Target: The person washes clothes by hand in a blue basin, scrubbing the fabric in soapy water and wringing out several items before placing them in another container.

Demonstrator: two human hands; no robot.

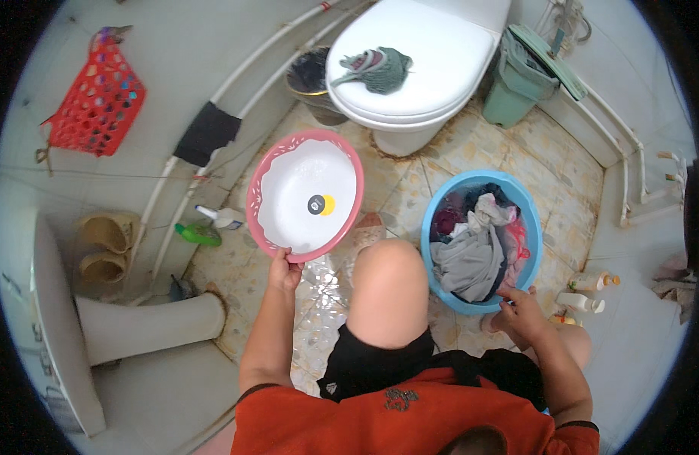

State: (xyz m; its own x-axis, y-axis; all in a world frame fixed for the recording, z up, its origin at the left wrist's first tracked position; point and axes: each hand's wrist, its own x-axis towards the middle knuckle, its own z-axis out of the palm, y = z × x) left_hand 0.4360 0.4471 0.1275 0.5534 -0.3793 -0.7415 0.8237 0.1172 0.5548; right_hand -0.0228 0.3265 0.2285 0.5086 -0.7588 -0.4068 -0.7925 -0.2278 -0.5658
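Observation:
My left hand (285,272) grips the near rim of a pink plastic basin (258,227). A white inside, with a black-and-yellow round sticker on its bottom, shows in this basin. To the right, a light-blue plastic tub (434,199) holds a heap of laundry, with a grey garment (466,261) on top and dark, maroon and pink pieces around it. My right hand (519,314) is at the tub's near right rim, its fingertips by the edge of the cloth. Whether they pinch the cloth or the rim is unclear.
Ahead stands a toilet (423,40) with a green knitted cloth (386,71) on its closed lid. A black-lined bin (309,79) and a green bin (514,85) flank it. Bottles (582,301) stand at right; a green bottle (201,234) lies left. The floor (321,301) looks wet.

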